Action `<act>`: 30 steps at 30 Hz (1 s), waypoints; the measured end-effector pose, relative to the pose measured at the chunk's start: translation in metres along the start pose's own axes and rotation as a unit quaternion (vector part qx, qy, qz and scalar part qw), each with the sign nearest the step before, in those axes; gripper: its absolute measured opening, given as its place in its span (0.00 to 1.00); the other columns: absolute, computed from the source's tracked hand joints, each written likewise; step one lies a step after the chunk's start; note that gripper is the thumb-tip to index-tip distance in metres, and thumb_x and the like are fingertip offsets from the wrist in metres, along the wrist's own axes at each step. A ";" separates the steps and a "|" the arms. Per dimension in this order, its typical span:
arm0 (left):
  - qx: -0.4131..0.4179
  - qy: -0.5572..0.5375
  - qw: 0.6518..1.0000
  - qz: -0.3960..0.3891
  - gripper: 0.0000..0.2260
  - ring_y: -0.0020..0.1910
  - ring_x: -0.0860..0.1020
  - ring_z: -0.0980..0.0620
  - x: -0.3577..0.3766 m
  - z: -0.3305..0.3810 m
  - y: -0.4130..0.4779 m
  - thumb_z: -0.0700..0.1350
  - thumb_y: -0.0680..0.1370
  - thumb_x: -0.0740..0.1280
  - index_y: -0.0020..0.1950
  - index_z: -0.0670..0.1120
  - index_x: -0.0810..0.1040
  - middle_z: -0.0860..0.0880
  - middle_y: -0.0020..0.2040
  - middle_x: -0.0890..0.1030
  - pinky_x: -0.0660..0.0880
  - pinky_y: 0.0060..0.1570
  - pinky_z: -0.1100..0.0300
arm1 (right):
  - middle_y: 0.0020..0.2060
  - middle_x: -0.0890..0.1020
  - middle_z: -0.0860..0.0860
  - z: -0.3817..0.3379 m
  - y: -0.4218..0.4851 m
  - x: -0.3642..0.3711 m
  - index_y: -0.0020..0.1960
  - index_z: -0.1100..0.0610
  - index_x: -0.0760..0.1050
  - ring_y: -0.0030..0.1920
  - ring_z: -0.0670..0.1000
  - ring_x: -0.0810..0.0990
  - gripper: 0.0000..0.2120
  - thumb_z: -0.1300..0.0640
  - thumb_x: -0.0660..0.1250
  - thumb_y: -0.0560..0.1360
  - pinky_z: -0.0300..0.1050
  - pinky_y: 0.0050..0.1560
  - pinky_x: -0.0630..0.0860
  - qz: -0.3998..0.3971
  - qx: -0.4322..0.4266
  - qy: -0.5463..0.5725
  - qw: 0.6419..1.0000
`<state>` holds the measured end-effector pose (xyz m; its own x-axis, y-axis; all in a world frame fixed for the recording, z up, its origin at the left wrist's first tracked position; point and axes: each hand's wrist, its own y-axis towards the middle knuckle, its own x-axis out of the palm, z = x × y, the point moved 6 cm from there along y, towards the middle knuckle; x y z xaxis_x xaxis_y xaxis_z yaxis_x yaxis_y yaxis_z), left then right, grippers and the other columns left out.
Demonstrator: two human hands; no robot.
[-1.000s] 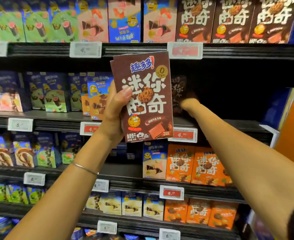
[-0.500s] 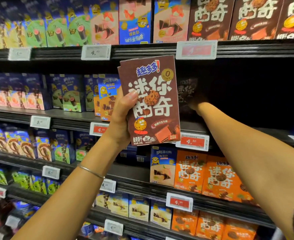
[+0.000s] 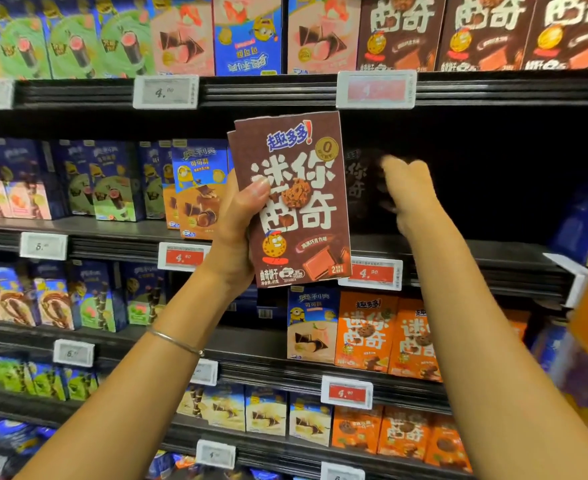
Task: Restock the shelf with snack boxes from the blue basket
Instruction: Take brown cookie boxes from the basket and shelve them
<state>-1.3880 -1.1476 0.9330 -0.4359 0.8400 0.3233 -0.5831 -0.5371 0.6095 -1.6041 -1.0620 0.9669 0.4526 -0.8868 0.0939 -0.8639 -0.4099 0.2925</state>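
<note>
Black shelf [image 3: 476,258] in a snack aisle, one bay dark. In front of it, the left hand [image 3: 237,230] grips two brown boxes [image 3: 299,202] upright. The right hand [image 3: 410,192] reaches inside beside a shadowed box [image 3: 358,185], fingers blurred, grip unclear.

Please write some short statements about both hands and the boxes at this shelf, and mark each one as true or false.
1. The left hand holds brown boxes in front of the shelf. True.
2. The right hand holds an orange box. False: it reaches into the dark shelf space next to a shadowed brown box. The orange boxes stand one level lower.
3. A thin bracelet is on the left wrist. True.
4. The price tag just under the held boxes is green. False: it is red and white.
</note>
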 end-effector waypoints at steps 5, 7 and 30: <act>-0.025 0.021 0.999 0.004 0.47 0.58 0.84 0.40 -0.002 -0.007 0.002 0.56 0.66 0.74 0.80 0.37 0.65 0.33 0.69 0.79 0.83 0.53 0.47 | 0.57 0.84 0.46 -0.007 -0.112 0.006 0.62 0.50 0.76 0.56 0.46 0.84 0.27 0.33 0.66 0.71 0.47 0.54 0.81 -0.162 -0.122 0.022 0.979; -0.025 0.032 0.999 -0.008 0.48 0.63 0.81 0.34 0.000 -0.011 0.004 0.56 0.66 0.78 0.80 0.38 0.65 0.31 0.72 0.76 0.79 0.62 0.38 | 0.56 0.84 0.47 -0.001 -0.136 0.016 0.64 0.51 0.73 0.53 0.47 0.86 0.25 0.40 0.72 0.73 0.44 0.48 0.83 -0.185 -0.127 0.011 0.974; 0.019 0.045 0.989 0.140 0.24 0.57 0.87 0.49 -0.041 -0.013 0.017 0.58 0.84 0.65 0.77 0.47 0.70 0.49 0.61 0.87 0.84 0.47 0.57 | 0.56 0.81 0.51 0.042 0.023 -0.061 0.62 0.53 0.69 0.48 0.47 0.84 0.21 0.47 0.72 0.75 0.40 0.39 0.80 0.031 -0.043 -0.095 0.994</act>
<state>-1.3890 -1.1927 0.9206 -0.6371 0.6478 0.4177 -0.4056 -0.7425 0.5330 -1.6612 -1.0264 0.9283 0.3423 -0.9373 -0.0654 -0.8629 -0.3411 0.3729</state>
